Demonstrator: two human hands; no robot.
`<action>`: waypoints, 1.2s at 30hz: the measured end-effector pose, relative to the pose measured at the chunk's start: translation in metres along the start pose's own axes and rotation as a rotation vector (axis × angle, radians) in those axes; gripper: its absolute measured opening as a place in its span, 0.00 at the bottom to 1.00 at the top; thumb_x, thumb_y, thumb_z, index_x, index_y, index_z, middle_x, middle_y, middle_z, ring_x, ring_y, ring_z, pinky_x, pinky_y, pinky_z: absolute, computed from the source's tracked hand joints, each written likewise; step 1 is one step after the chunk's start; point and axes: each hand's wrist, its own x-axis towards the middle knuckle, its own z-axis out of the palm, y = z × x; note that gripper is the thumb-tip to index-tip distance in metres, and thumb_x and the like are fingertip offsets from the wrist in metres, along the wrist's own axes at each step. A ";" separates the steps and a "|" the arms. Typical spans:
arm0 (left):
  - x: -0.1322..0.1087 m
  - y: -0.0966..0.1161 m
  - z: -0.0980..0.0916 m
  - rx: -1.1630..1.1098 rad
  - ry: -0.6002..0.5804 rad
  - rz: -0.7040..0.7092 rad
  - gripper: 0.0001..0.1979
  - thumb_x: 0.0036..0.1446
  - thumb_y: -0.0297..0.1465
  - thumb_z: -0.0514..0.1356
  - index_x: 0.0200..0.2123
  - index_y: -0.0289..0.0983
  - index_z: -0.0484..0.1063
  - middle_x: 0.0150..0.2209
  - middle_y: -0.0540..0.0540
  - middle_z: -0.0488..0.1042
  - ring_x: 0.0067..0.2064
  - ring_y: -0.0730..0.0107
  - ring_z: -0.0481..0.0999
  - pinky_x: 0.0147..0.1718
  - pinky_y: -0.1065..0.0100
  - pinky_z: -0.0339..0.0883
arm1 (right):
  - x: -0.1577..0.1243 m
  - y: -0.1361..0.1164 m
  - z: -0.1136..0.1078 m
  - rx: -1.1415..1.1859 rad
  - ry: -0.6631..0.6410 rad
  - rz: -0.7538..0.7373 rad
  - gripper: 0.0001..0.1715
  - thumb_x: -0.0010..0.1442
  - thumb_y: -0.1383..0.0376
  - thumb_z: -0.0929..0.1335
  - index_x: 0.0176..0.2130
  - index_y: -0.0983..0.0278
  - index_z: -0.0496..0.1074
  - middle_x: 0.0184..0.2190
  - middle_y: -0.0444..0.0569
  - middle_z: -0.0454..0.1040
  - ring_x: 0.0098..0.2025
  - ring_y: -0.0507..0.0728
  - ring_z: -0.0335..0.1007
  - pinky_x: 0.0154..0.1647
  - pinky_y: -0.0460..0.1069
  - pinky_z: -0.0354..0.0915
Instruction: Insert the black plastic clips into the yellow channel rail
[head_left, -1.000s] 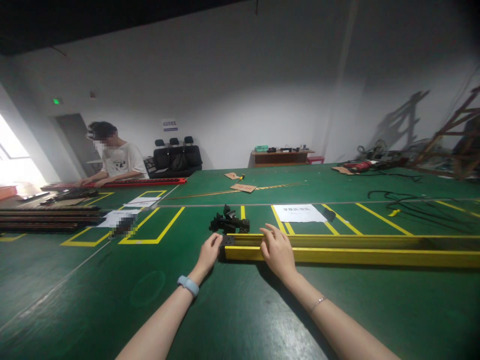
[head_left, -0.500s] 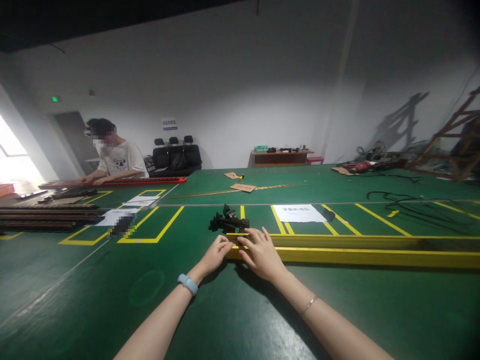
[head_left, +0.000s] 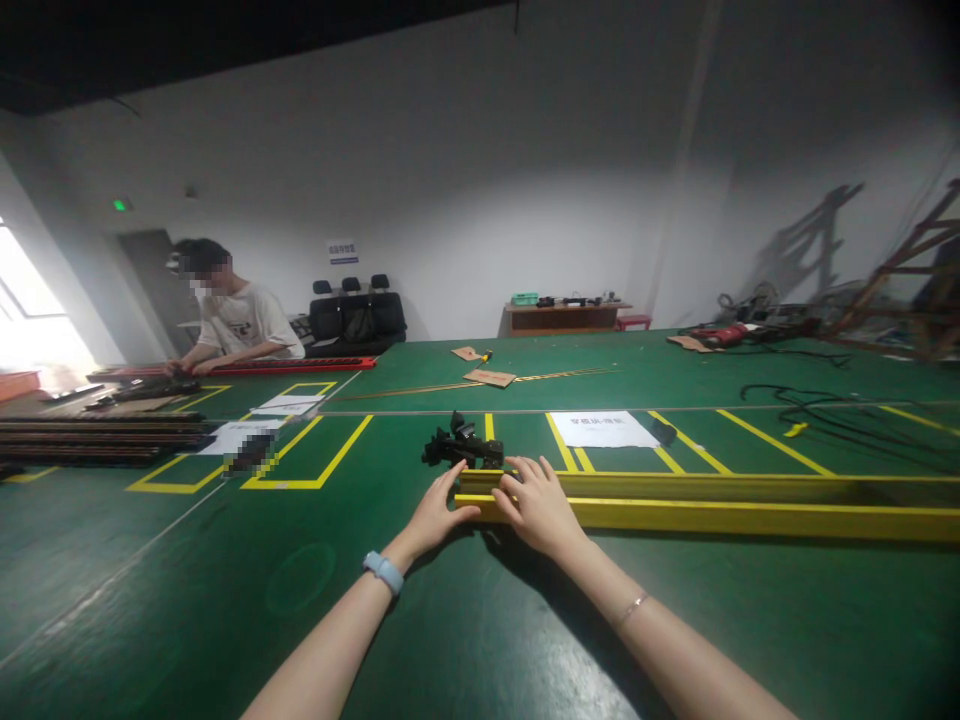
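Near, lower centre: left hand, blue wristband behind it, had opened out from the pinch seen earlier; thumb and fingers spread about the left end of the yellow channel rail. Whether they gripped it, could not tell. Right hand lay over the rail just beside, fingers bent, having shifted left over the last second; hold hidden. The black block visible at the rail's end one second before was no longer seen. Rail ran from centre to the right edge on the green table. Black assembly remained just behind its end. Upper left: co-worker stayed bent over a red rail.
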 end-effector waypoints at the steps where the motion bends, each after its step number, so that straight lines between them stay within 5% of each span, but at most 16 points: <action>1: 0.000 0.001 0.000 -0.029 -0.019 -0.018 0.38 0.46 0.40 0.67 0.60 0.41 0.62 0.61 0.38 0.63 0.62 0.52 0.61 0.60 0.54 0.53 | 0.001 0.006 -0.002 -0.008 0.004 0.013 0.15 0.65 0.58 0.60 0.35 0.59 0.74 0.51 0.52 0.69 0.55 0.61 0.60 0.60 0.65 0.51; 11: -0.001 0.002 0.000 -0.152 -0.043 -0.053 0.36 0.47 0.37 0.68 0.59 0.40 0.63 0.60 0.39 0.66 0.58 0.56 0.67 0.57 0.57 0.59 | 0.005 0.074 -0.020 -0.070 -0.110 0.227 0.19 0.57 0.55 0.67 0.21 0.58 0.76 0.54 0.50 0.67 0.60 0.68 0.54 0.58 0.71 0.46; 17: -0.002 0.004 0.001 -0.156 -0.026 -0.053 0.35 0.46 0.37 0.68 0.58 0.41 0.65 0.59 0.38 0.66 0.58 0.54 0.67 0.57 0.56 0.59 | 0.004 0.080 -0.018 0.058 -0.251 0.239 0.05 0.52 0.63 0.69 0.29 0.60 0.77 0.52 0.54 0.69 0.56 0.65 0.60 0.54 0.61 0.57; 20: -0.001 0.004 0.001 -0.169 -0.024 -0.060 0.35 0.46 0.37 0.68 0.58 0.41 0.65 0.58 0.39 0.67 0.58 0.55 0.68 0.57 0.56 0.59 | 0.005 0.077 -0.019 0.103 -0.300 0.347 0.17 0.51 0.66 0.67 0.42 0.62 0.73 0.46 0.54 0.72 0.49 0.61 0.66 0.50 0.57 0.60; 23: 0.000 0.001 0.000 -0.164 -0.033 -0.058 0.35 0.45 0.36 0.69 0.57 0.40 0.65 0.58 0.39 0.68 0.58 0.56 0.68 0.57 0.57 0.59 | 0.006 0.074 -0.022 0.023 -0.356 0.466 0.24 0.51 0.61 0.66 0.49 0.63 0.69 0.45 0.55 0.73 0.50 0.65 0.65 0.55 0.64 0.53; 28: 0.002 -0.003 0.000 -0.143 -0.042 -0.064 0.35 0.46 0.36 0.68 0.58 0.39 0.64 0.58 0.40 0.67 0.58 0.56 0.67 0.58 0.58 0.58 | 0.002 0.082 -0.030 -0.049 -0.473 0.462 0.22 0.56 0.58 0.61 0.47 0.63 0.72 0.47 0.55 0.73 0.52 0.66 0.65 0.60 0.70 0.39; 36: 0.001 -0.008 0.001 -0.147 -0.032 -0.048 0.35 0.46 0.36 0.68 0.58 0.40 0.64 0.57 0.40 0.69 0.56 0.56 0.69 0.57 0.57 0.59 | -0.019 0.139 -0.046 -0.055 -0.519 0.456 0.25 0.55 0.65 0.60 0.50 0.58 0.74 0.51 0.52 0.72 0.55 0.64 0.65 0.62 0.66 0.41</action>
